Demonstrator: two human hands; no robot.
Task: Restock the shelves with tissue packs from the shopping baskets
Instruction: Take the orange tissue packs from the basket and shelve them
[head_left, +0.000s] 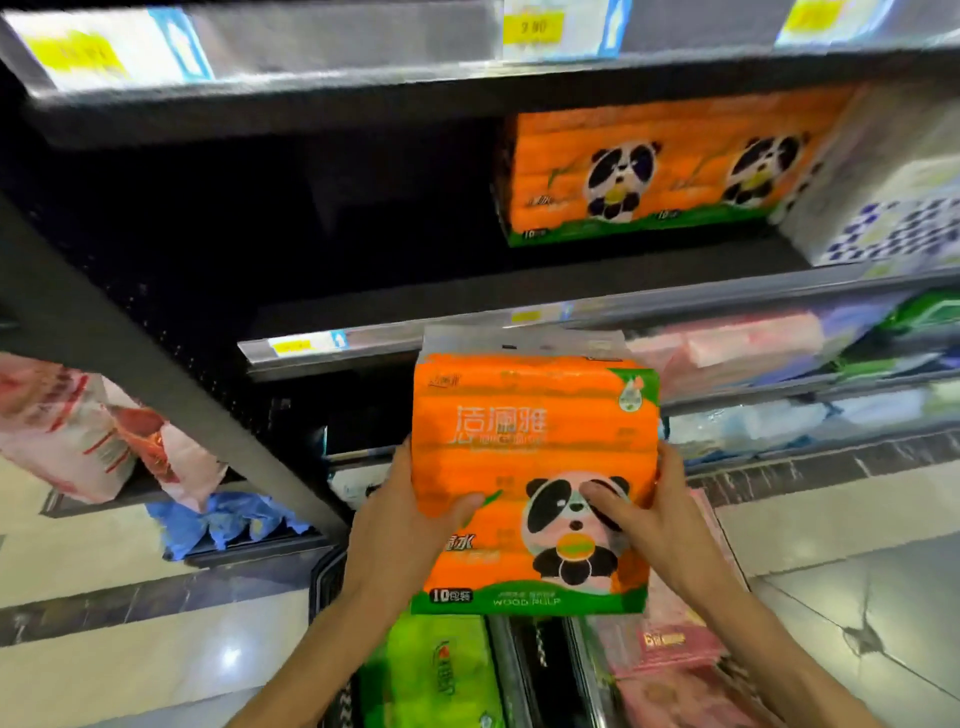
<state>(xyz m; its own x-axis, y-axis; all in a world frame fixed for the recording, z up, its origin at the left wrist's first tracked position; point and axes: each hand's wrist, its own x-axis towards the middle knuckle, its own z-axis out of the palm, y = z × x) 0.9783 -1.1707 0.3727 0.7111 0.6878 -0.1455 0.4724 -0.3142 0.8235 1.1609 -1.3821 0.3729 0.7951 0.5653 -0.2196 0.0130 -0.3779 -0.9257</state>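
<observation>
Orange panda tissue pack (535, 467) between both hands, below the open dark shelf bay (311, 208)

One head-worn wide-angle view looks forward and down, close to the dark shelves (363, 270) ahead.

An orange tissue pack (535, 467) with a panda print and green bottom band is held upright in the air, in front of the shelves. Matching orange packs (665, 171) stand on the shelf (519, 270) above; green (431, 670) and pink packs (670, 675) lie in baskets below
</observation>
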